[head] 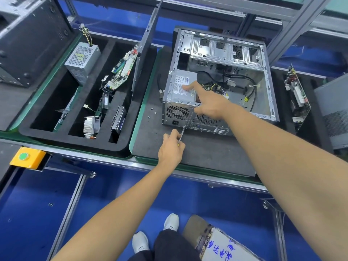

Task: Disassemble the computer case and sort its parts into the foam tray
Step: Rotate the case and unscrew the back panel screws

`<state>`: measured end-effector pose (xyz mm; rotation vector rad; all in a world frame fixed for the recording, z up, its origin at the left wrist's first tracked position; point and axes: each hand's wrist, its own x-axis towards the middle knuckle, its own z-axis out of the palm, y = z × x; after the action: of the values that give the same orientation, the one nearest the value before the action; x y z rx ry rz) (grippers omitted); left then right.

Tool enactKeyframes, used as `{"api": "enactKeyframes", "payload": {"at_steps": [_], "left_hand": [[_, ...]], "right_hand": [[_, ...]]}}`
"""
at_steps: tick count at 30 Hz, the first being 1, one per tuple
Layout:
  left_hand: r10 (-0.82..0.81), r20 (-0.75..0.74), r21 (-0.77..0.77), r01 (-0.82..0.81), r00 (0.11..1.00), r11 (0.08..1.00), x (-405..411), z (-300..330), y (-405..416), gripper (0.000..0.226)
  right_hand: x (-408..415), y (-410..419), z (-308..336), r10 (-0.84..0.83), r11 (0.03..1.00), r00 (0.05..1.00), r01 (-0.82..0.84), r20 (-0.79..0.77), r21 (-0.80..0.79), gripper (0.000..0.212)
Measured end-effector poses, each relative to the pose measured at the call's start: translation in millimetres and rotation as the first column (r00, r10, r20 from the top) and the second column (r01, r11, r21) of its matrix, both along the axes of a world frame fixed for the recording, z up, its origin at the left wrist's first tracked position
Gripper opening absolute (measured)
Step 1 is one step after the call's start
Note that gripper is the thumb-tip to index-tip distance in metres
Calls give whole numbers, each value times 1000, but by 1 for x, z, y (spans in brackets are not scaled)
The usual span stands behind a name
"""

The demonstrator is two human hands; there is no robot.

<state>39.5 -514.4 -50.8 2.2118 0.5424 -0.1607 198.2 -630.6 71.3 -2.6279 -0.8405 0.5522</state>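
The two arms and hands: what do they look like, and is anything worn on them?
Both arms are bare from the hands up to the edge of the picture; no sleeves show. The left hand and the right hand wear no gloves. No watch, ring or wrist strap is visible. The fingers are uncovered, with short nails where they can be seen.

A yellow box with a round green push-button (27, 157) is fixed at the workbench's near edge, by its left end. A brown cardboard box with blue handwriting (218, 243) stands on the blue floor (37, 213) below, just beside a pair of white shoes (154, 234).
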Motion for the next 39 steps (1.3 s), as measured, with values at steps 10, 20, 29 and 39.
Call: {"api": "enactKeyframes", "payload": {"at_steps": [10, 20, 29, 39], "left_hand": [[41, 5, -50, -41, 999, 998, 3, -4, 0, 13], [-30, -101, -187, 10, 994, 982, 12, 1, -6, 44], [224, -110, -270, -246, 968, 931, -3, 9, -18, 23], [214, -110, -68, -222, 971, 973, -17, 8, -17, 26]], "right_hand": [[0, 0, 0, 0, 1000, 1000, 0, 9, -5, 78], [0, 0, -1, 0, 1000, 1000, 0, 13, -14, 78], [0, 1, -2, -11, 1000, 1000, 11, 1, -15, 79], [-10, 2, -1, -42, 999, 994, 44, -97, 21, 79]]}}
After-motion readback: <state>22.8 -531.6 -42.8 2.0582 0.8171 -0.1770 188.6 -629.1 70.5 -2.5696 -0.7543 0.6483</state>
